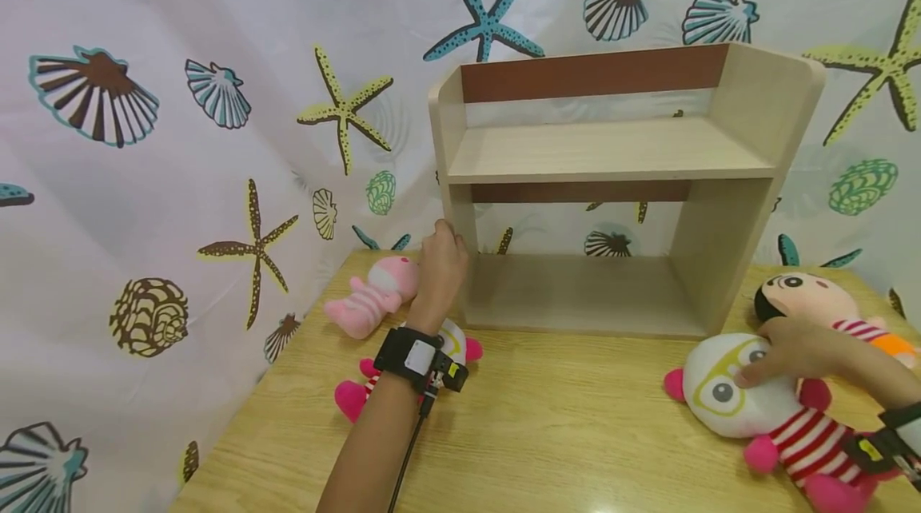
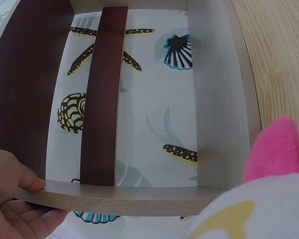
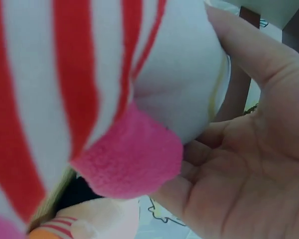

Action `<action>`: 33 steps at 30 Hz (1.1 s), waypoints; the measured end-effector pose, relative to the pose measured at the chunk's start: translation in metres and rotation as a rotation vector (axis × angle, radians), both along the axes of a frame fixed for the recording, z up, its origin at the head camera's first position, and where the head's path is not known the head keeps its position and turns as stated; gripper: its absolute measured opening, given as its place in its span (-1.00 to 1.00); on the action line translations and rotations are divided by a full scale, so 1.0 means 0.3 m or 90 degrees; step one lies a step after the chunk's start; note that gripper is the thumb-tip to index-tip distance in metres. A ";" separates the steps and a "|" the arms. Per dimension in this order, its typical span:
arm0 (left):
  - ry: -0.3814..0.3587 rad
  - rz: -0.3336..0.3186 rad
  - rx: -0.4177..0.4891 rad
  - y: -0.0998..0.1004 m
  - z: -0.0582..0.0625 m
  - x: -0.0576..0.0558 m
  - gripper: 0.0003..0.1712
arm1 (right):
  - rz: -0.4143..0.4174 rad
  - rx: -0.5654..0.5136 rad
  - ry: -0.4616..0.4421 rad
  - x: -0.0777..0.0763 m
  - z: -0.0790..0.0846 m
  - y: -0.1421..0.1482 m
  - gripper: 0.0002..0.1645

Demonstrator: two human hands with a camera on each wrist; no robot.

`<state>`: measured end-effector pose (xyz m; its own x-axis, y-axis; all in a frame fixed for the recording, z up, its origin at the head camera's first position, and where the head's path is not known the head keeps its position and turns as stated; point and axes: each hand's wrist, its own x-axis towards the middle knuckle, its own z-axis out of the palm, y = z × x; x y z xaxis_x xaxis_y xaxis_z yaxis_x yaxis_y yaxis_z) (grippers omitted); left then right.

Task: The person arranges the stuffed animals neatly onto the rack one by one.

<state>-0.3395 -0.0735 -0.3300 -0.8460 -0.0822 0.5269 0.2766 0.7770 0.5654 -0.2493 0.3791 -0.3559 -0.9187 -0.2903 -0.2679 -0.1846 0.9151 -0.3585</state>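
Observation:
My left hand grips the left side panel of a pale wooden two-tier shelf. In the left wrist view the thumb lies on one face of the panel edge, with the fingers curled behind it. On the right, my right hand holds the white head of a plush doll with yellow-rimmed eyes, a red-striped body and pink limbs. The right wrist view shows thumb and fingers around that head; some fingertips are hidden behind it.
A pink plush doll lies left of the shelf. Another striped doll is partly hidden under my left forearm. Behind the held toy lies a black-haired doll. A patterned curtain hangs behind the wooden table.

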 end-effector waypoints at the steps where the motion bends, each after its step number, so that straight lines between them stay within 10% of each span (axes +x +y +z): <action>1: 0.002 -0.001 0.001 0.002 0.001 0.001 -0.83 | 0.002 -0.002 0.011 0.004 0.001 -0.006 -0.27; 33: 0.010 -0.001 -0.015 0.001 -0.012 -0.006 -0.81 | -0.158 -0.181 0.223 -0.005 0.126 -0.245 0.04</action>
